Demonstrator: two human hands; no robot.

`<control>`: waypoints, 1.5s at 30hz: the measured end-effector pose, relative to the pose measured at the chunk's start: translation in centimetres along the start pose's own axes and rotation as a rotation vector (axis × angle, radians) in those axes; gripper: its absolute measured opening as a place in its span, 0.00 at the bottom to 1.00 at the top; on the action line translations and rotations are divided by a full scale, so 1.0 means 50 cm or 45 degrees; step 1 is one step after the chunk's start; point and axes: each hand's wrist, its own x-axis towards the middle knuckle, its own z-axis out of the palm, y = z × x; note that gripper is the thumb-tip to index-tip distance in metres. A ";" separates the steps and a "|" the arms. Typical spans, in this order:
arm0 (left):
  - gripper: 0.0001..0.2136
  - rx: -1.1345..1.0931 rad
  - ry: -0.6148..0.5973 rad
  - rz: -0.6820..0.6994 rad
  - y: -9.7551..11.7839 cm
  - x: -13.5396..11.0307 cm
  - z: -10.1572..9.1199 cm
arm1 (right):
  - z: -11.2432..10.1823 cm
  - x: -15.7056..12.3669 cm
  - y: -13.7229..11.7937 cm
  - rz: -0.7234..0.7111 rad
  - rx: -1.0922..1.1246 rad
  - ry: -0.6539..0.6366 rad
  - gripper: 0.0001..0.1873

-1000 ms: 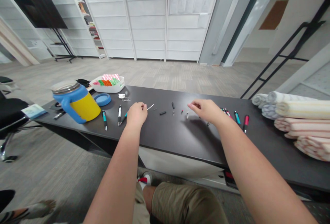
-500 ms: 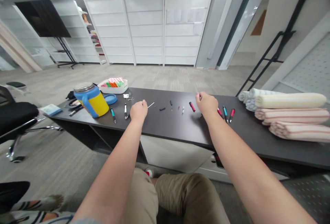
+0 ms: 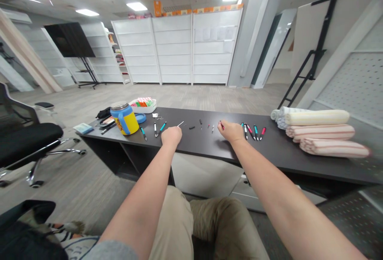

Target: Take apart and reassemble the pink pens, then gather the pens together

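My left hand (image 3: pixel 171 136) is closed above the dark tabletop (image 3: pixel 197 144), with a thin pale rod like a pen refill (image 3: pixel 181 123) sticking out past its fingers. My right hand (image 3: pixel 232 131) is closed too, its fingertips around a red pen barrel (image 3: pixel 220 124), mostly hidden. Between the hands lie a short black piece (image 3: pixel 192 127), another black piece (image 3: pixel 200 121), a tiny red piece (image 3: pixel 208 126) and a small white-and-silver piece (image 3: pixel 213 129). Left of my left hand are two teal pens (image 3: pixel 143 133) and a white-and-black pen (image 3: pixel 155 130).
Several pens (image 3: pixel 255 132) lie right of my right hand, before rolled towels (image 3: pixel 321 130). To the left stand a yellow-and-blue mug (image 3: pixel 128 120), its blue lid (image 3: pixel 140 118), and a white basket (image 3: pixel 146 108) of colourful packets. An office chair (image 3: pixel 30 138) is beside the table.
My right hand has moved left and down onto the red pen barrel that lay on the table. My left hand has shifted slightly right, uncovering a teal pen. The camera view has tilted up.
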 end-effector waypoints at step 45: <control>0.23 -0.189 0.070 0.083 -0.032 -0.069 -0.025 | -0.022 -0.043 -0.055 -0.202 -0.033 -0.309 0.23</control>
